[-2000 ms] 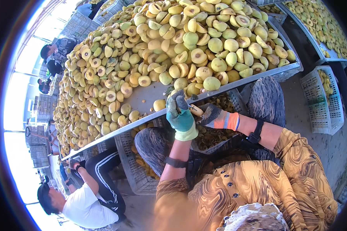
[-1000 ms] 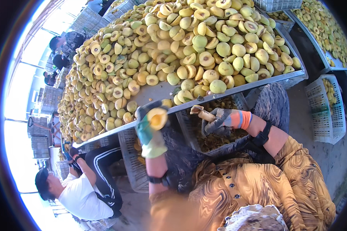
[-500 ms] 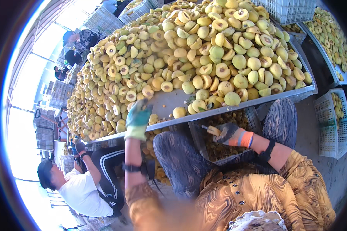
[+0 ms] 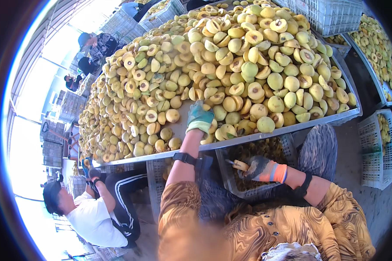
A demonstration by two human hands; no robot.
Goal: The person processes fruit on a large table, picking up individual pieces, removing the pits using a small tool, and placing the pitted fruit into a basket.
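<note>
The table [image 4: 180, 126] looks like smooth metal, slightly glossy. Right of the table, the white crate [image 4: 372, 163] is of matt plastic; in front of it, the tool handle [image 4: 240, 165] looks like smooth wood and the shirt [image 4: 287, 222] is of cloth.

Seemingly free tabletop [image 4: 181, 125] amid fruit [image 4: 208, 68]

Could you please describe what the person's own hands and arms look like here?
The left hand wears a teal glove with a pale green cuff; the right hand wears a dark grey glove with an orange, grey-striped cuff. Black bands encircle both arms; the sleeves are golden brown with dark swirls.
</note>
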